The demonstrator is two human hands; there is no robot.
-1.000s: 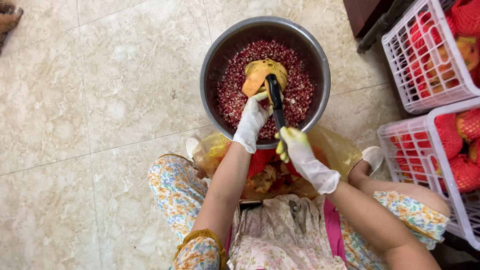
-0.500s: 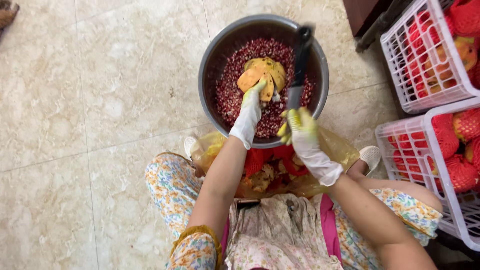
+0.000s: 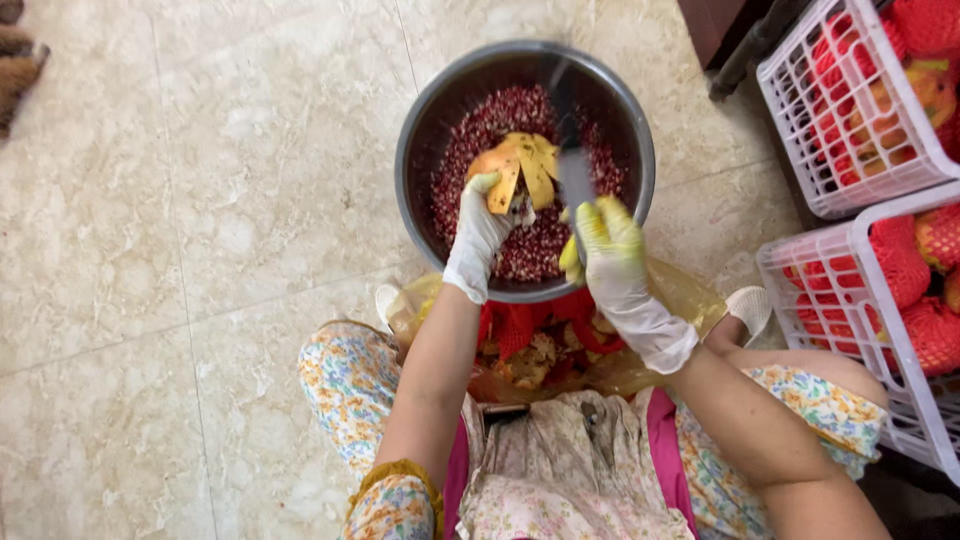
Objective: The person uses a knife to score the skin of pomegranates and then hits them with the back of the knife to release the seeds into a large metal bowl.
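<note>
The bowl (image 3: 430, 130) is showing as dull grey metal, smooth, with a faint sheen along its rim. The seeds (image 3: 470, 160) filling it are looking wet and glossy, dark red and grainy. The fruit shell (image 3: 520, 170) is appearing matt and leathery, yellow-orange. The left hand (image 3: 478, 235) is wearing a thin white glove, matt and wrinkling; the right hand (image 3: 612, 255) is wearing the same, stained yellow. The tool (image 3: 572, 160) it is gripping is blurring, so its material cannot be told. The floor tiles (image 3: 200, 200) are gleaming as polished beige stone. The baskets (image 3: 830, 140) are looking like glossy white plastic lattice. The bag (image 3: 690, 290) is crinkling as clear film, and the dress (image 3: 560, 470) is lying as soft printed cloth.
</note>
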